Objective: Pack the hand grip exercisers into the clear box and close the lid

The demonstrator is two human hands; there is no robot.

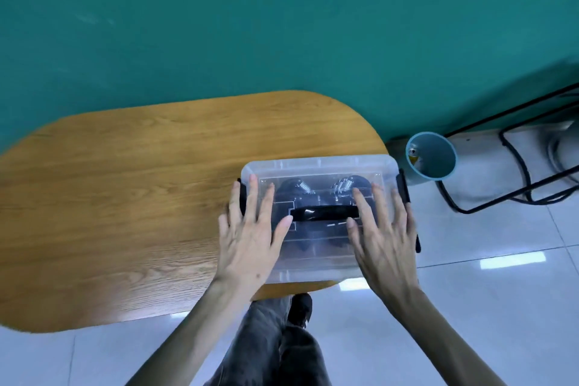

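Your left hand (250, 229) and right hand (380, 229) lie flat, fingers spread, on the lid (319, 166) of the clear box (313, 271) at the table's (125, 182) right end, exercisers (300, 188) inside, each black side latch (403, 188) just outboard of your fingertips.

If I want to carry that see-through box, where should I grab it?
Probably the black handle on the lid of the box, reaching down from above. It lies flat across the middle between both hands, so the box should hang level.
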